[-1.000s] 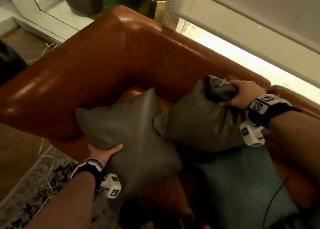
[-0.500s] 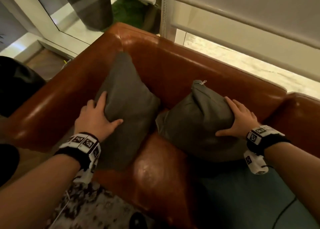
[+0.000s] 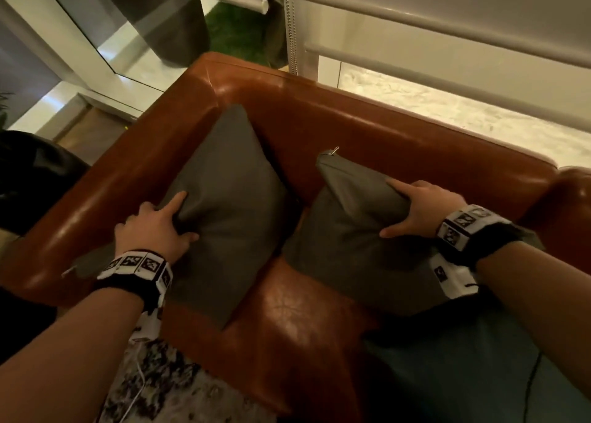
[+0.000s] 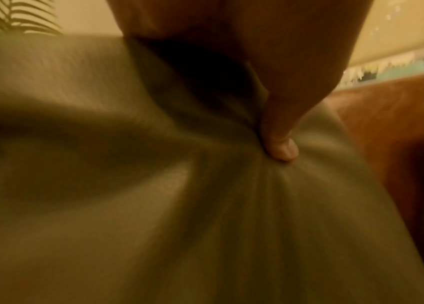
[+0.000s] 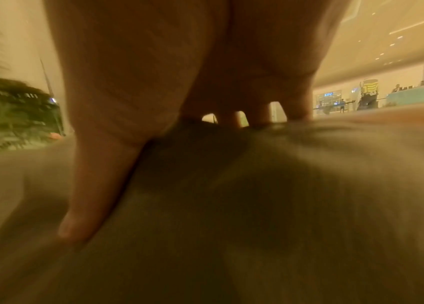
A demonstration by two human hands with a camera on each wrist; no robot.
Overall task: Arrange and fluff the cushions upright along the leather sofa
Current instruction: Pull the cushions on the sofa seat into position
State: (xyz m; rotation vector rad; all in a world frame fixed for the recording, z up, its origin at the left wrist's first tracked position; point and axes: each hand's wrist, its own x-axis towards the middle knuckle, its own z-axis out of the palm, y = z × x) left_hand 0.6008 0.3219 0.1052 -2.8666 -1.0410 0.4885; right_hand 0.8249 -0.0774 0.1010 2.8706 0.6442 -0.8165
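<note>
Two grey cushions stand in the corner of the brown leather sofa (image 3: 399, 141). The left cushion (image 3: 236, 199) leans on the armrest, one corner pointing up. My left hand (image 3: 187, 217) grips its left edge, thumb (image 4: 281, 148) dug into the creased fabric (image 4: 154, 205). The right cushion (image 3: 345, 250) leans toward the backrest, a zip pull at its top corner. My right hand (image 3: 391, 208) holds its upper right edge, fingers curled over the back and thumb (image 5: 94, 195) flat on the front (image 5: 257, 205).
A teal cushion (image 3: 463, 374) lies on the seat under my right forearm, with a thin cable across it. A patterned rug (image 3: 166, 390) and white cable lie below the sofa front. A black seat (image 3: 32, 173) stands left of the armrest; roller blinds (image 3: 447, 23) hang behind.
Both cushions went from lying low on the seat to standing in the corner. My left hand shifted from flat on the left cushion to gripping its edge; my right hand curled further over its cushion.
</note>
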